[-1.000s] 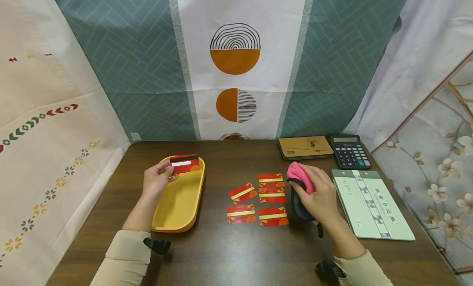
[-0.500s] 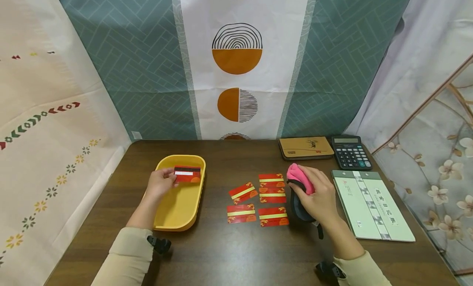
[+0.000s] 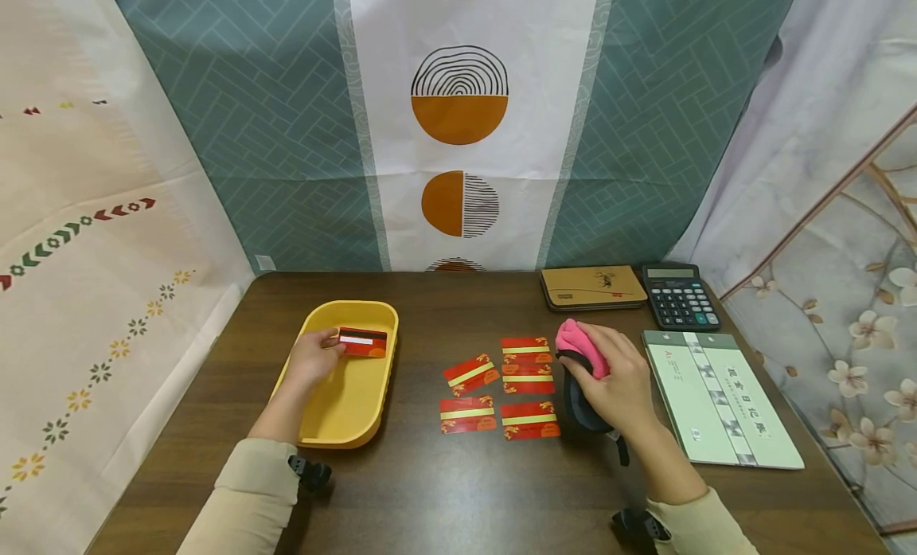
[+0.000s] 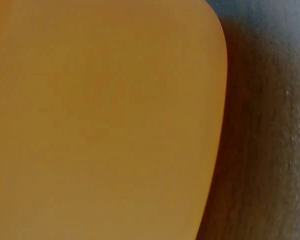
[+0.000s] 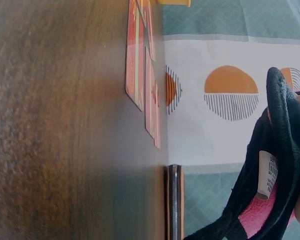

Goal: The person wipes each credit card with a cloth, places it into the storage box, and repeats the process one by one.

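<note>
My left hand (image 3: 314, 360) pinches a red bank-style card (image 3: 365, 344) with a black stripe and a white strip. It holds the card at its left edge, low within the far part of a yellow tray (image 3: 351, 404). Whether the card touches the tray's bottom, I cannot tell. Only the tray and the table appear in the left wrist view. In my right hand (image 3: 622, 380) is a soft pink and black cloth item (image 5: 285, 130), perhaps a pouch or mitt, with a white label. Several red cards with yellow stripes (image 3: 467, 416) lie between the hands.
Right of my right hand lies a pale green notebook (image 3: 723, 396). A black calculator (image 3: 680, 296) and a tan wallet-like case (image 3: 593, 287) sit at the back right of the brown table (image 3: 444, 491). Patterned cloths hang behind and at both sides.
My left hand has lowered the card from above the tray's far edge down into the tray and slightly right. The right hand and the loose cards stay put.
</note>
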Motion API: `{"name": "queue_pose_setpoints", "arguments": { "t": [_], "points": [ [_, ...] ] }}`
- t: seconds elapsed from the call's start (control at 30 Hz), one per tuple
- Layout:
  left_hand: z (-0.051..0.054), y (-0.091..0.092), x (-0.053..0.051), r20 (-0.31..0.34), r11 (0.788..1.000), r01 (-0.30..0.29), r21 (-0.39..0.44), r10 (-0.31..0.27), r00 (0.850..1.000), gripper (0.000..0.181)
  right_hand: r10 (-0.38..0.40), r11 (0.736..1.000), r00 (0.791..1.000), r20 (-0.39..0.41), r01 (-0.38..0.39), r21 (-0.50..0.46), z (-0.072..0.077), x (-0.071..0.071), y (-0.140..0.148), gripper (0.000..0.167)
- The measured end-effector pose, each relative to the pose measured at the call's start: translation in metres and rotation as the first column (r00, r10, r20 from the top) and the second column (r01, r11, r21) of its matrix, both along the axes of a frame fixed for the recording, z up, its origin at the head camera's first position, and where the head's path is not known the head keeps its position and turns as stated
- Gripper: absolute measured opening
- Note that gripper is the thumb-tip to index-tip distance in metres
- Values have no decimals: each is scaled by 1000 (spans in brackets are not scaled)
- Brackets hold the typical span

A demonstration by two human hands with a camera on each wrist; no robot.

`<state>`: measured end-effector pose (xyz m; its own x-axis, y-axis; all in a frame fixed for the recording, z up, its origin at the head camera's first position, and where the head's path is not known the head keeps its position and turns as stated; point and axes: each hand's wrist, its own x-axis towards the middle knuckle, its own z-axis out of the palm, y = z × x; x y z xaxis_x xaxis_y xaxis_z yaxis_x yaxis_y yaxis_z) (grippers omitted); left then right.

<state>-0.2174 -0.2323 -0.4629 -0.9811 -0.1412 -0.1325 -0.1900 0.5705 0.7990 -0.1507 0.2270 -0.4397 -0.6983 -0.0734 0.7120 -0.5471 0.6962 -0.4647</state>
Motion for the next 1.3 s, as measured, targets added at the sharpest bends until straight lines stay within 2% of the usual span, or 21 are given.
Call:
{"name": "queue_pose_setpoints", "arguments": {
  "t": [0.03, 0.17, 0.3, 0.4, 0.57, 0.7, 0.87, 1.1, 1.3],
  "points": [
    [1, 0, 0, 10, 1000, 10, -19, -10, 1000, 48, 1, 1000, 1000, 5, -1, 0, 0, 0, 0, 62],
    [3, -2, 1, 63, 1000, 25, -11, -24, 998, 54, 5, 1000, 1000, -3, -5, -2, 0, 0, 1, 63],
    [7, 0, 2, 60, 999, 34, -1, -34, 998, 53, 4, 1000, 1000, -17, -4, -6, 1, -1, 2, 64],
    [13, 7, 4, 15, 999, 39, -10, -39, 999, 51, 2, 1000, 1000, -11, -3, -12, 2, -1, 2, 65],
    [28, 30, 11, -126, 999, 30, -12, -31, 991, 44, -1, 1000, 1000, -8, 1, -15, 2, 0, 3, 65],
    [39, 51, 16, -232, 997, 42, 58, -27, 972, 36, -5, 1000, 1000, -8, 5, -16, 0, 0, 4, 65],
    [48, 76, 21, -282, 987, 85, 137, -43, 958, 32, -14, 1000, 1000, 1, 14, -20, -1, 1, 6, 65],
    [52, 107, 29, -320, 970, 163, 183, -98, 942, 30, -18, 999, 1000, -25, 17, -33, -2, 1, 7, 65],
    [44, 136, 33, -382, 941, 257, 220, -159, 910, 30, -17, 999, 999, -40, 15, -47, -4, 1, 7, 65]
  ]
}}
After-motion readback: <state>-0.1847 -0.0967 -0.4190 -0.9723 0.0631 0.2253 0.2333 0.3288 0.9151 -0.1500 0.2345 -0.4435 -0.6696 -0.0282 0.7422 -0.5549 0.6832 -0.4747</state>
